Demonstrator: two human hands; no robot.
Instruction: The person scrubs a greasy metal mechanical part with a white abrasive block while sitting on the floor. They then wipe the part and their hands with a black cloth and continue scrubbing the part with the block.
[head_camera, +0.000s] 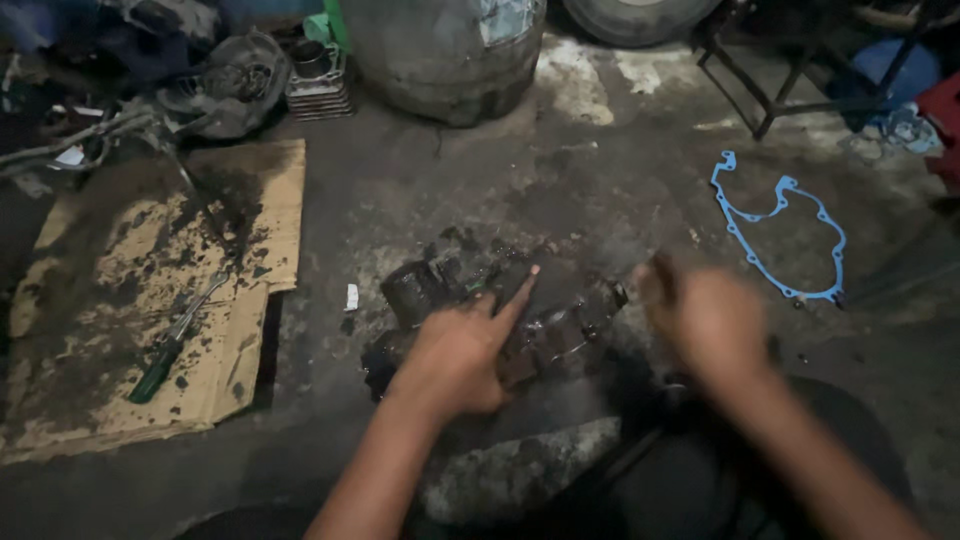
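At the left of the frame a green-handled screwdriver (168, 352) lies on an oil-stained cardboard sheet (150, 300). In the centre, a dark, greasy engine casing (440, 290) sits on the concrete floor (500, 180). The left hand (462, 352) rests on it, index finger stretched out, other fingers curled, grasping nothing. The right hand (705, 320), blurred, hovers just right of the casing; whether it grips anything cannot be told. At the right lies a blue gasket (775, 212).
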